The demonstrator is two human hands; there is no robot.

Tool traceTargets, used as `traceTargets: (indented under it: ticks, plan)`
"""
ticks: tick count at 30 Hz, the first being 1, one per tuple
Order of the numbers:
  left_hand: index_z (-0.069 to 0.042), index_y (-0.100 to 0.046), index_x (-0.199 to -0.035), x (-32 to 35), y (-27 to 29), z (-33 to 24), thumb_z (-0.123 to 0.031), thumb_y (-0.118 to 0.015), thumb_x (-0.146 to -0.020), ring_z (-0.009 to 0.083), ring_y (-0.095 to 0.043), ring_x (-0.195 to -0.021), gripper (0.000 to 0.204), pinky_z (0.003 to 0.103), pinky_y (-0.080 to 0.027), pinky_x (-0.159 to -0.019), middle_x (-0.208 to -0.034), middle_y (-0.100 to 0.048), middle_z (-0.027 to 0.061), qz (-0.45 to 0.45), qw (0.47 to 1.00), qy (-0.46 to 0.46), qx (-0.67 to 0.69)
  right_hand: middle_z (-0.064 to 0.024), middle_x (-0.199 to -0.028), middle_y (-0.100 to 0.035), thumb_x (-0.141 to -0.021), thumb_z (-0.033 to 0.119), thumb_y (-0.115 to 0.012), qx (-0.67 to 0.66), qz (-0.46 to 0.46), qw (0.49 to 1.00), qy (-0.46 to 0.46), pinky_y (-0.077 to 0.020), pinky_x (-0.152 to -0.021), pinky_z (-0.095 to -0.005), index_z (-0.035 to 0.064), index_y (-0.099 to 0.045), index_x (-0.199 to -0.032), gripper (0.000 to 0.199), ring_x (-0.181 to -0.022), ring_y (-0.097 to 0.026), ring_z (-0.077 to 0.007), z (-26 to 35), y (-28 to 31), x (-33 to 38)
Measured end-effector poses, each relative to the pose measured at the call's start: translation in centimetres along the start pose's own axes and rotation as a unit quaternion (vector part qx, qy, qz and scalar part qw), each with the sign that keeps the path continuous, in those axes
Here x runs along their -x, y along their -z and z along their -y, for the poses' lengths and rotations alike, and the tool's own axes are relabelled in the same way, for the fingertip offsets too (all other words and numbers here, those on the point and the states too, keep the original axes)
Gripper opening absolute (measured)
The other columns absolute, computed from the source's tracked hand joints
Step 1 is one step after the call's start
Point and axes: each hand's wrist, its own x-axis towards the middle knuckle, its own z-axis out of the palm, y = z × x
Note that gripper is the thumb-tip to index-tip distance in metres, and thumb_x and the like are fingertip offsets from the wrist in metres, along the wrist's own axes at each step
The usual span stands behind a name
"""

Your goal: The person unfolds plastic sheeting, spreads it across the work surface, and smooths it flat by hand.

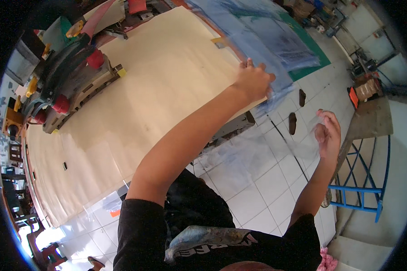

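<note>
Black short-sleeved shirt (pixel 257 253) with a pale printed design, bottom centre of the frame, nearest the camera. Large cream sheet, smooth and paper-like (pixel 176 63), spread from the lower left to the top centre. Left hand (pixel 254 81): at the sheet's right-hand edge, upper centre-right, fingers curled; whether they grip the sheet, cannot tell. Right hand (pixel 328 134): raised at centre right, well apart from the left, fingers bent; whether anything thin is held, cannot tell. Small black oblong piece (pixel 65 166): on the sheet, left of the frame. Dark curved-arm apparatus with red and yellow fittings (pixel 61 72): upper left, overlapping the sheet in view. Translucent bluish plastic sheeting (pixel 271 38): top right of centre, beside the sheet, partly over a flat green sheet (pixel 323 58). White tiled floor (pixel 267 189): lower centre and right. Two brown shoes (pixel 292 123): on the floor, right of centre. Blue metal-tube frame (pixel 359 189): lower right. Pink fabric bundle (pixel 328 260): bottom right.
</note>
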Motion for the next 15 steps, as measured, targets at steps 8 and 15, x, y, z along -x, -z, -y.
traceTargets:
  ticks: [8,15]
  plan:
    - [-0.007,-0.059,-0.097,-0.4,4.1,2.1,-0.014,-0.059,-0.095,0.0398,-0.07,-0.091,0.008,0.045,-0.059,-0.081,-0.108,-0.069,0.0165,-0.057,0.945,-0.043,0.318,-0.0172,-0.129,-0.062,-0.096,0.021,-0.059,0.014,0.038,0.997,0.071,-0.0232,-0.041,-0.0179,0.0011,-0.066,-0.104,0.022,-0.047,-0.034,-0.0013,0.8,0.7,0.4]
    - [-0.006,-0.046,-0.116,0.2,7.8,-1.4,-0.018,-0.049,-0.106,0.0318,-0.071,-0.097,0.016,0.04,-0.059,-0.086,-0.111,-0.066,0.0165,0.17,0.708,-0.047,0.683,-0.0204,-0.136,-0.06,-0.094,0.021,-0.061,-0.048,0.189,0.957,0.213,-0.0267,-0.045,-0.0186,0.0019,-0.069,-0.103,0.023,-0.047,-0.035,-0.0015,1.0,-4.2,-4.3]
